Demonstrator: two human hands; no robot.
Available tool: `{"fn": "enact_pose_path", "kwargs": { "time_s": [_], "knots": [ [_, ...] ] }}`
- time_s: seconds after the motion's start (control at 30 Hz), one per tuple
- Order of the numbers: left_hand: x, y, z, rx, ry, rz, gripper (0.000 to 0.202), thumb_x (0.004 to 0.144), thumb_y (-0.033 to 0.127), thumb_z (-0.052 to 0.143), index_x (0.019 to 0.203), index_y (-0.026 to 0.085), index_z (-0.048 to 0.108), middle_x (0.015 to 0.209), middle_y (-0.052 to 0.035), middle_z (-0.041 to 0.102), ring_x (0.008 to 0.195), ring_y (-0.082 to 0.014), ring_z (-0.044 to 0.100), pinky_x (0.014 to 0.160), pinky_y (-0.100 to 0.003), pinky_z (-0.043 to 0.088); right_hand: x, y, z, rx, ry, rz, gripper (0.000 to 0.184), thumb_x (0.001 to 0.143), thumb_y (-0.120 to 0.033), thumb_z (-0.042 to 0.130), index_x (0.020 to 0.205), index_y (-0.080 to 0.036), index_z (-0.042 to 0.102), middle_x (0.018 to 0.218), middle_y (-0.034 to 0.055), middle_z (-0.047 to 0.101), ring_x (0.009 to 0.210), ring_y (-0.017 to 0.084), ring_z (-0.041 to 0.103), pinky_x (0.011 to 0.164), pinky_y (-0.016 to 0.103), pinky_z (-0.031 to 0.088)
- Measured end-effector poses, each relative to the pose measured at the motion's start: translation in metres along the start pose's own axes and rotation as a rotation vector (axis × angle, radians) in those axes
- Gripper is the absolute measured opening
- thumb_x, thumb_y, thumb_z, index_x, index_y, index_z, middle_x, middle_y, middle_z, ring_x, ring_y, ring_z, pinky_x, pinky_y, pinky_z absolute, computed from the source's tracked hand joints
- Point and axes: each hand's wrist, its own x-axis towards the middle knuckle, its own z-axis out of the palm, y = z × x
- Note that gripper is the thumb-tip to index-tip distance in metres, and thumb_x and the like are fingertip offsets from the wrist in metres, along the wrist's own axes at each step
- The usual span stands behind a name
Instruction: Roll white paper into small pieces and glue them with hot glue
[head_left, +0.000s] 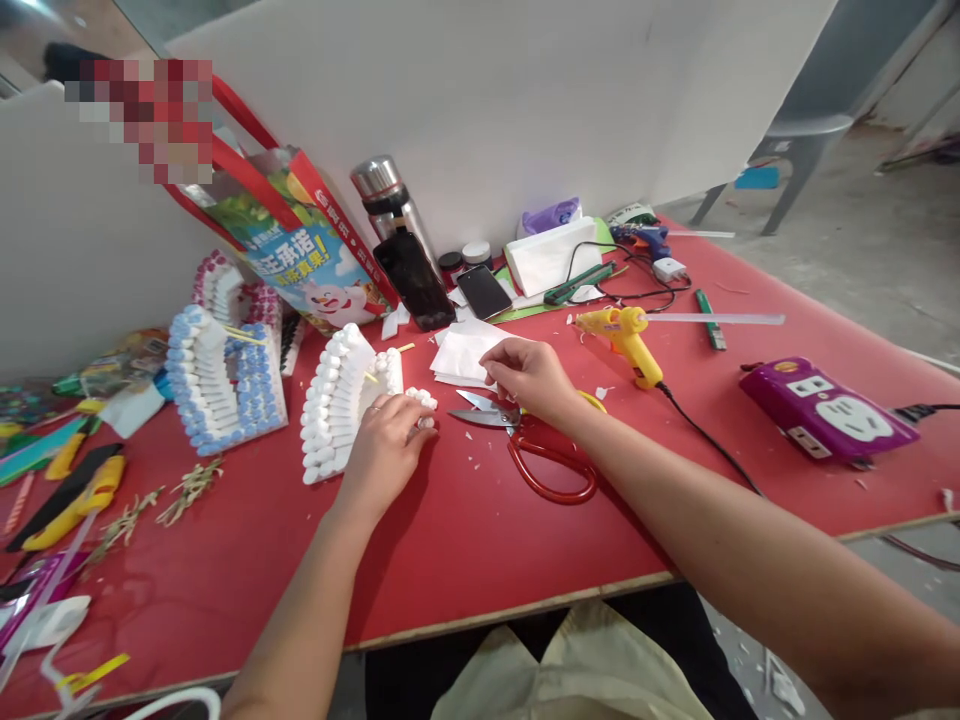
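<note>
Bent over the right end of a white fan-shaped model, apparently built of cotton-tipped sticks, is my left hand. Its fingers are closed beside small white rolled pieces, and whatever they grip is too small to make out. My right hand hovers at the scissors' pivot with thumb and fingertips pinched together; anything between them is hidden. Below it lie red-handled scissors, blades parted and pointing left. A second pair with a yellow handle is partly covered by my right hand. White paper sheets lie just behind.
A yellow glue gun and purple power strip are at right, their cords trailing. Blue-white and pink models stand left. Behind are a gift bag, thermos, phones and tissues. Clutter fills the far left.
</note>
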Motion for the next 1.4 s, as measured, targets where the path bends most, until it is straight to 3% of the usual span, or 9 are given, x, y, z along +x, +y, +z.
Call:
{"fn": "enact_pose_path", "kwargs": {
  "time_s": [0.13,0.27,0.33,0.43,0.53,0.6,0.73,0.97,1.4],
  "knots": [
    [-0.003,-0.005,0.006,0.102,0.018,0.006,0.010,0.091,0.024,0.063,0.099,0.021,0.066,0.103,-0.0072,0.070,0.107,-0.0297,0.057,0.089,-0.044,0.042,0.001,0.003,-0.001,0.007,0.005,0.001,0.013,0.076,-0.021,0.057,0.086,-0.017,0.064,0.066,0.0006,0.066,0.045,0.011,0.057,0.043,0.022,0.046],
    [-0.011,-0.007,-0.002,0.099,0.053,0.025,0.019,0.086,0.026,0.070,0.104,0.022,0.064,0.101,-0.0056,0.069,0.103,-0.0278,0.058,0.089,-0.041,0.042,0.003,0.003,-0.003,0.013,0.017,-0.003,0.011,0.076,-0.022,0.057,0.084,-0.017,0.064,0.068,0.0013,0.067,0.046,0.011,0.058,0.041,0.022,0.046],
    [-0.017,-0.002,-0.006,0.094,0.108,0.023,0.010,0.087,0.026,0.069,0.090,0.022,0.060,0.089,-0.0038,0.066,0.093,-0.0247,0.058,0.085,-0.038,0.042,0.002,0.001,-0.002,0.010,0.016,-0.002,0.012,0.077,-0.022,0.057,0.085,-0.017,0.064,0.069,0.0017,0.068,0.047,0.011,0.058,0.042,0.021,0.046],
    [-0.018,0.015,-0.006,0.051,0.308,0.012,0.030,0.088,0.024,0.068,0.071,0.022,0.043,0.067,0.0014,0.049,0.072,-0.0181,0.050,0.073,-0.033,0.041,-0.001,-0.003,0.000,-0.004,0.006,-0.010,0.010,0.079,-0.024,0.059,0.084,-0.017,0.065,0.069,0.0014,0.068,0.047,0.010,0.058,0.044,0.021,0.045],
    [-0.008,0.036,0.005,0.037,0.342,0.170,0.044,0.088,0.016,0.065,0.063,0.022,0.029,0.058,0.0044,0.033,0.059,-0.0145,0.036,0.064,-0.031,0.035,-0.007,-0.009,0.001,-0.083,-0.007,-0.029,0.026,0.086,-0.037,0.058,0.071,-0.017,0.063,0.057,0.0007,0.063,0.043,0.010,0.054,0.043,0.021,0.040],
    [0.004,0.045,0.018,0.057,0.344,0.306,0.047,0.087,0.010,0.063,0.061,0.022,0.026,0.057,0.0042,0.031,0.058,-0.0145,0.032,0.063,-0.032,0.032,-0.009,-0.011,0.001,-0.152,-0.010,-0.051,0.041,0.090,-0.045,0.054,0.061,-0.016,0.061,0.049,0.0005,0.058,0.040,0.010,0.050,0.043,0.022,0.037],
    [0.017,0.049,0.041,0.061,0.449,0.455,0.046,0.085,0.002,0.057,0.060,0.022,0.025,0.054,0.0044,0.028,0.055,-0.0147,0.026,0.058,-0.033,0.026,-0.007,-0.009,-0.002,-0.179,0.006,-0.082,0.044,0.093,-0.044,0.049,0.061,-0.016,0.061,0.047,0.0006,0.058,0.040,0.010,0.048,0.046,0.023,0.038],
    [0.007,0.049,0.050,-0.041,0.440,0.430,0.045,0.085,0.002,0.060,0.062,0.021,0.026,0.056,0.0039,0.031,0.059,-0.0145,0.031,0.059,-0.033,0.028,-0.009,-0.006,0.003,-0.242,0.007,-0.127,0.018,0.082,-0.018,0.048,0.077,-0.017,0.065,0.061,-0.0001,0.066,0.047,0.010,0.052,0.051,0.023,0.038],
    [0.012,0.033,0.048,-0.241,0.469,0.251,0.051,0.086,0.006,0.062,0.064,0.021,0.019,0.057,0.0060,0.023,0.055,-0.0114,0.025,0.056,-0.031,0.025,-0.010,-0.003,0.007,-0.368,-0.023,-0.125,0.020,0.082,-0.022,0.050,0.081,-0.016,0.069,0.051,-0.0029,0.056,0.046,0.011,0.049,0.050,0.022,0.036]
  ]
}}
